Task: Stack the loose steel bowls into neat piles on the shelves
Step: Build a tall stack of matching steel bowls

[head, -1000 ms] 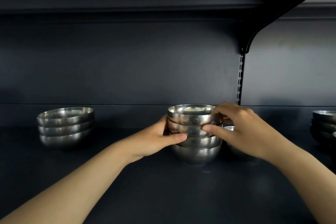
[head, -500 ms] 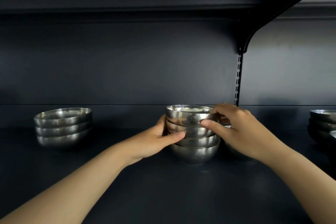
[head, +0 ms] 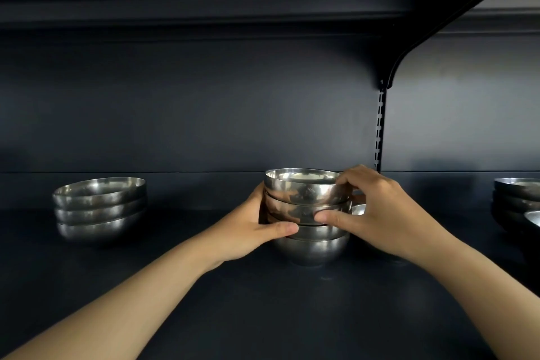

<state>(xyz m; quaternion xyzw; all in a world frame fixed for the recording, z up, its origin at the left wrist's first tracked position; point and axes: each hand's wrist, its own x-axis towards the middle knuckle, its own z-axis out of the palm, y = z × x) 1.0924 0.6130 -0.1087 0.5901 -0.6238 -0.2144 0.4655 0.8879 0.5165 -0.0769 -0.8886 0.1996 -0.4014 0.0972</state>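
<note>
I see the dark shelf (head: 263, 316) carrying a three-bowl pile (head: 99, 209) at left and another pile (head: 517, 199) at the right edge. At centre stands the four-bowl stack (head: 306, 213); my left hand (head: 251, 231) wraps its left side, thumb across the front, and my right hand (head: 380, 213) pinches its upper bowls. A loose bowl (head: 358, 209) peeks out behind.

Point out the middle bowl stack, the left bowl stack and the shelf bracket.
middle bowl stack (head: 311, 247): head view, outer wall of its bottom bowl.
left bowl stack (head: 99, 197): head view, outer wall of its top bowl.
shelf bracket (head: 393, 71): head view, its curved lower end.
</note>
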